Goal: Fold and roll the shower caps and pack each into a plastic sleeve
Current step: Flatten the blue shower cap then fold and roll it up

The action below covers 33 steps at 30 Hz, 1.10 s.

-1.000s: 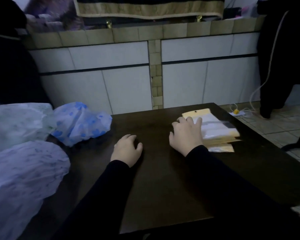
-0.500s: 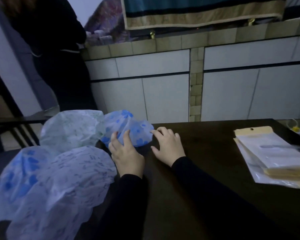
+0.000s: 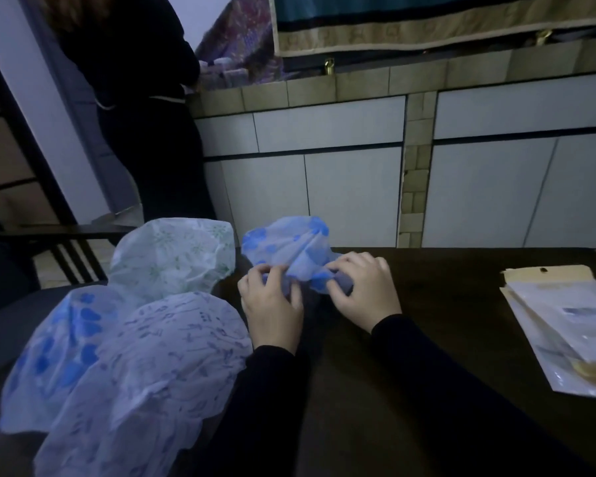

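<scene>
A crumpled translucent shower cap with blue flower print [image 3: 289,251] sits at the far edge of the dark wooden table [image 3: 444,339], bunched up between both hands. The left hand [image 3: 272,301] pinches its near left edge with curled fingers; the right hand [image 3: 362,287] grips the right edge likewise. Just left lies a heap of other thin printed caps [image 3: 135,339] (green, blue and grey patterns). Well apart, at the right, rests a stack of clear plastic sleeves with cream header cards [image 3: 572,325].
</scene>
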Available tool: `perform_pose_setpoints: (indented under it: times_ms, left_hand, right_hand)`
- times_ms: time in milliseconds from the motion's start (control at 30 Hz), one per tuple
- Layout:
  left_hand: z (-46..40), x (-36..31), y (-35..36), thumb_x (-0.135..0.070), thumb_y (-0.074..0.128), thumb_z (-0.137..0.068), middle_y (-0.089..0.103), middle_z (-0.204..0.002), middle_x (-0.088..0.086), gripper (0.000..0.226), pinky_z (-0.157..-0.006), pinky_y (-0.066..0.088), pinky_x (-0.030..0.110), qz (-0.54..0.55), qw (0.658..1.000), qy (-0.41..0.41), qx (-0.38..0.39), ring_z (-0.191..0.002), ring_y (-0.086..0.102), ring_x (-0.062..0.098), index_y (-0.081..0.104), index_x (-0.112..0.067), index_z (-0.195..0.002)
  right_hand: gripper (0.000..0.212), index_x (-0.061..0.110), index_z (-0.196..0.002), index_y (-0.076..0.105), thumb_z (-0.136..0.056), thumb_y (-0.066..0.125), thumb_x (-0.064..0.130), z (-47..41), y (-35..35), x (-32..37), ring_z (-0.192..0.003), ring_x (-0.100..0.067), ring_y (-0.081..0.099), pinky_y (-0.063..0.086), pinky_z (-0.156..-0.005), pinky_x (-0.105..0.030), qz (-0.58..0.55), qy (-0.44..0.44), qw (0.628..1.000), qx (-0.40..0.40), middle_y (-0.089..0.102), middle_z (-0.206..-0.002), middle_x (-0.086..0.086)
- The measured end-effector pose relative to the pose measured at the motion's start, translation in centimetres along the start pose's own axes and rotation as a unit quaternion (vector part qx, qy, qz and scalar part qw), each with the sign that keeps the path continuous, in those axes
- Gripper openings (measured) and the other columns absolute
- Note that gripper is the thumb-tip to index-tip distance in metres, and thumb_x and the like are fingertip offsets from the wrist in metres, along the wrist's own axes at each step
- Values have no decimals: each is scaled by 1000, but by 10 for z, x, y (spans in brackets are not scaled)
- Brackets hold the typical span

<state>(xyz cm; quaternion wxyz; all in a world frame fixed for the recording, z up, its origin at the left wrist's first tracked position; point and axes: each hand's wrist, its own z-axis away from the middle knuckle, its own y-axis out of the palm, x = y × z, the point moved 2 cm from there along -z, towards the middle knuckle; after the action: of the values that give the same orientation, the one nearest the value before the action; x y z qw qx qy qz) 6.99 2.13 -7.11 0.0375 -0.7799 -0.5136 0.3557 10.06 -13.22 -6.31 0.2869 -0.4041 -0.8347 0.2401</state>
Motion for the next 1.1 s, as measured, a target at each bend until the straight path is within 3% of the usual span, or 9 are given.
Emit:
perform_pose_setpoints:
  times_ms: [133,267,367,467,533,600,700,933,1100]
  left_hand:
    - [-5,-9,-6,-51,55,-82,57,-128,2,40,-99,30,33,68,996,53,0,-119,45,26,68,-22,-105]
    - [-7,-23,-9,-51,61,-79,44,-144,-10,59,-110,24,33,185,977,87,57,-135,32,13,49,-29,-132]
    - [-8,-25,-7,-50,60,-82,40,-145,-7,68,-114,27,38,270,957,88,65,-138,31,15,36,-29,-142]
    - [-14,-23,-1,-59,51,-86,35,-150,-8,65,-115,26,36,341,931,67,107,-141,30,14,34,-33,-143]
    - [-20,-29,1,-67,50,-86,41,-148,-3,67,-107,39,31,463,873,-10,155,-134,43,11,38,-32,-141]
    - [-27,-34,7,-58,50,-86,47,-144,2,60,-94,48,24,536,816,-113,186,-123,53,6,40,-31,-139]
    - [-35,-31,24,-45,51,-91,50,-139,1,47,-100,46,31,505,813,-167,237,-122,53,11,40,-41,-137]
    - [-32,-22,49,-12,59,-92,70,-102,11,25,-76,52,28,533,746,-244,317,-85,66,17,66,-7,-116]
    - [-37,-22,58,-5,69,-84,71,-107,19,25,-81,55,39,560,717,-256,326,-89,69,28,69,-5,-109]
  right_hand:
    - [25,17,-92,68,-89,52,36,7,-38,-12,-82,-9,59,48,-74,-27,-116,1,990,-86,63,-88,7]
    - [26,18,-94,67,-94,51,38,14,-66,-18,-81,-6,60,48,-70,-19,-227,31,963,-139,62,-86,8]
    - [25,22,-95,66,-94,49,41,19,-81,-18,-81,-6,64,52,-68,-21,-286,77,945,-137,67,-86,8]
    - [18,21,-90,63,-99,49,29,13,-101,-16,-72,-6,66,52,-62,-18,-407,158,884,-165,68,-77,5]
    - [21,17,-90,64,-98,48,28,4,-109,-21,-72,-8,66,53,-65,-21,-482,229,827,-177,69,-76,4]
    - [25,14,-102,67,-96,52,34,-2,-107,-30,-84,-18,69,55,-76,-34,-570,311,746,-149,73,-90,-5]
    - [39,11,-119,64,-93,55,39,-1,-97,-44,-103,-32,66,53,-87,-44,-622,387,674,-94,70,-111,-15]
    - [42,12,-116,68,-92,53,43,13,-77,-73,-88,-29,68,53,-77,-38,-625,481,612,-50,70,-108,-15]
    - [34,12,-107,68,-95,50,39,16,-70,-84,-78,-26,68,52,-76,-37,-616,499,608,-40,73,-87,-10]
